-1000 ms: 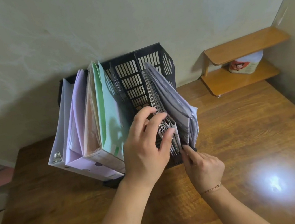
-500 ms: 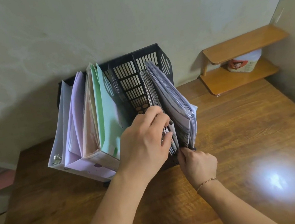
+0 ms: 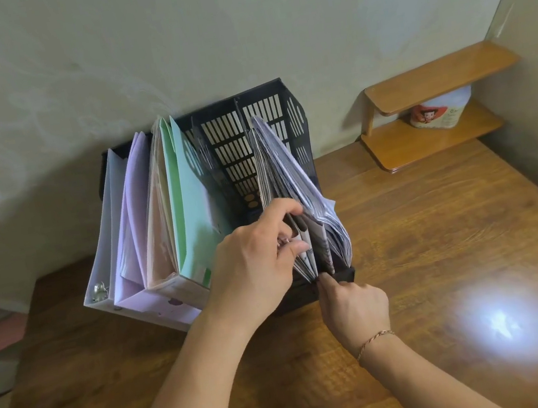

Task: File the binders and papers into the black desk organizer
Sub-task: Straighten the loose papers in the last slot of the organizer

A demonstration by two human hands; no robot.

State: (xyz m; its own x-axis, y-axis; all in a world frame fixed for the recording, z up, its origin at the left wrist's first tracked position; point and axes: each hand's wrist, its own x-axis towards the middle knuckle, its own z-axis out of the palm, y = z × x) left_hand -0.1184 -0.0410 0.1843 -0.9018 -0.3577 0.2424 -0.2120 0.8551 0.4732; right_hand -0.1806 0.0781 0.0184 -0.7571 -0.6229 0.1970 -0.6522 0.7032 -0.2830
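Wooden table [image 3: 435, 215] against a pale greenish wall [image 3: 169, 45]. A small two-tier wooden shelf [image 3: 434, 83] stands in the right corner. A bright light spot [image 3: 499, 327] glares on the tabletop.

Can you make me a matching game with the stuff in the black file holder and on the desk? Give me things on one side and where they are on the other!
Things:
1. white ring binder
2. green folder
3. papers
4. small wooden shelf

Places:
A. right slot of the organizer
B. far right, by the wall
C. leftmost in the organizer
D. beside the empty middle slot

Pairs: 1-C, 2-D, 3-A, 4-B
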